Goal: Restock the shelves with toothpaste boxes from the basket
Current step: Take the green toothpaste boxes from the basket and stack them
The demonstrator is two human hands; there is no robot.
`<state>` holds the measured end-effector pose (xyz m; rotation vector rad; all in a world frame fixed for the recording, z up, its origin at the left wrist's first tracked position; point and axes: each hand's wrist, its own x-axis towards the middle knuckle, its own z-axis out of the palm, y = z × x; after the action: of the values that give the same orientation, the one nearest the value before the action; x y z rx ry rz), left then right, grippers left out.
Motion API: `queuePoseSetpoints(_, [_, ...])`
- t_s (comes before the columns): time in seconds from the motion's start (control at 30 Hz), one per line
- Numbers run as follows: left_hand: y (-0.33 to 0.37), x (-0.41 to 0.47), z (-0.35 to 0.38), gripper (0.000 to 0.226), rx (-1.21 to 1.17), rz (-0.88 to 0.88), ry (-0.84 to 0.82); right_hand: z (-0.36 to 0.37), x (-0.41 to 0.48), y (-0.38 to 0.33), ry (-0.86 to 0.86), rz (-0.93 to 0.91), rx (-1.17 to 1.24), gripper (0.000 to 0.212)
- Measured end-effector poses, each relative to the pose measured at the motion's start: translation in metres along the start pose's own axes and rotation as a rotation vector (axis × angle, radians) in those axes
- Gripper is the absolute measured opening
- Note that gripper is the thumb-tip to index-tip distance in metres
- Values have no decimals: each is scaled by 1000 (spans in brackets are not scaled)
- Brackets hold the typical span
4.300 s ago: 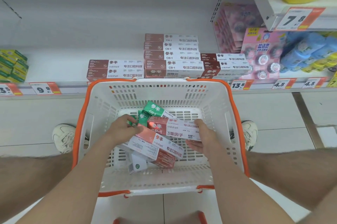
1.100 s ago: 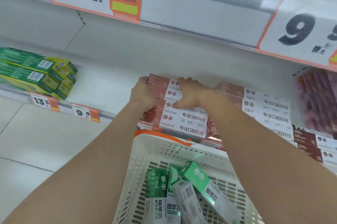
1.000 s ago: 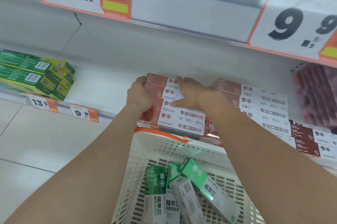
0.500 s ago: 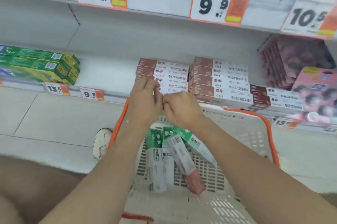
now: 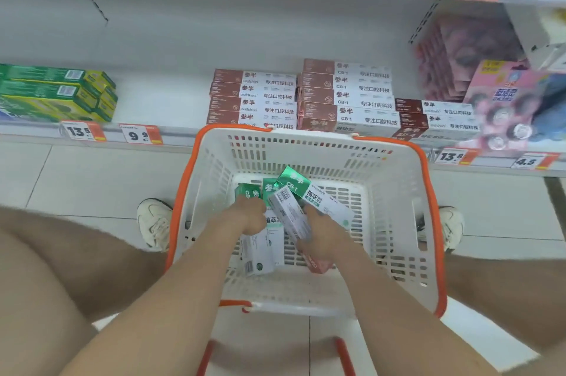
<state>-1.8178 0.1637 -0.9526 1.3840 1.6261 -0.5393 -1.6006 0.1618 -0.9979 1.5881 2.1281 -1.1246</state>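
Remaining to shelve: green-and-white cardboard toothpaste boxes (image 5: pixel 294 185), loose in the white plastic orange-rimmed basket (image 5: pixel 395 207). Right grip (image 5: pixel 321 230) clamped round a pale barcoded box (image 5: pixel 286 207); left grip (image 5: pixel 249 218) on another, closure unclear. Already stacked on the white shelf (image 5: pixel 165 100): brown-and-white boxes (image 5: pixel 346 96).

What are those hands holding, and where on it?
Right hand grips a white, red-ended cardboard toothpaste box around its middle. Left hand touches green-and-white boxes; its grip is unclear.

Your green-and-white toothpaste boxes (image 5: pixel 301 191) lie jumbled and tilted in the white, orange-rimmed basket (image 5: pixel 306 158); brown-and-white boxes (image 5: pixel 254 96) sit stacked flat on the shelf (image 5: pixel 165 100) just behind.
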Motion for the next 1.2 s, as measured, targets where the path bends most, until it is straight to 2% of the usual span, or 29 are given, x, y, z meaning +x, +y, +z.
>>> queuePoseSetpoints(0.1, [8, -6, -21, 51, 18, 14, -55, 6, 10, -2, -5, 16, 18, 97])
queuePoseSetpoints(0.2, [8, -13, -35, 31, -31, 27, -36, -29, 12, -5, -198, 82, 256, 77])
queuePoseSetpoints(0.3, [12, -24, -45, 34, -278, 38, 23, -70, 1, -13, -365, 128, 579, 60])
queuePoseSetpoints(0.4, [17, -35, -52, 38, -660, 67, -25, -96, -11, -23, -337, 115, 897, 56])
queuePoseSetpoints(0.47, [19, -45, -55, 38, -871, 145, -8, -104, -18, -32, -324, 52, 1004, 52])
queuePoseSetpoints(0.53, [20, -58, -59, 33, -1033, 231, 1, -112, -27, -44, -272, -2, 1094, 52])
queuePoseSetpoints(0.6, [24, -78, -65, 29, -1092, 303, 22, -117, -34, -55, -218, -84, 1251, 61])
queuePoseSetpoints(0.67, [25, -96, -73, 26, -1055, 323, 123, -123, -41, -64, -158, -162, 1396, 66])
queuePoseSetpoints(0.77, [17, -114, -84, 35, -1112, 314, 302, -137, -54, -70, -127, -224, 1566, 59])
queuePoseSetpoints(0.9, [13, -130, -95, 33, -1049, 394, 343, -147, -69, -66, -68, -150, 1672, 44])
queuePoseSetpoints(1.0, [13, -128, -99, 31, -1017, 403, 421, -151, -68, -60, 151, -47, 1781, 28])
queuePoseSetpoints(1.03, [12, -125, -99, 35, -990, 397, 456, -153, -66, -60, 232, -16, 1827, 32])
queuePoseSetpoints(1.1, [12, -119, -97, 45, -946, 393, 510, -154, -58, -57, 364, 21, 1883, 56])
queuePoseSetpoints(1.13, [13, -117, -95, 52, -929, 392, 543, -155, -56, -58, 398, 5, 1866, 60])
queuePoseSetpoints(1.2, [13, -113, -92, 64, -907, 384, 620, -155, -51, -61, 393, -63, 1751, 55])
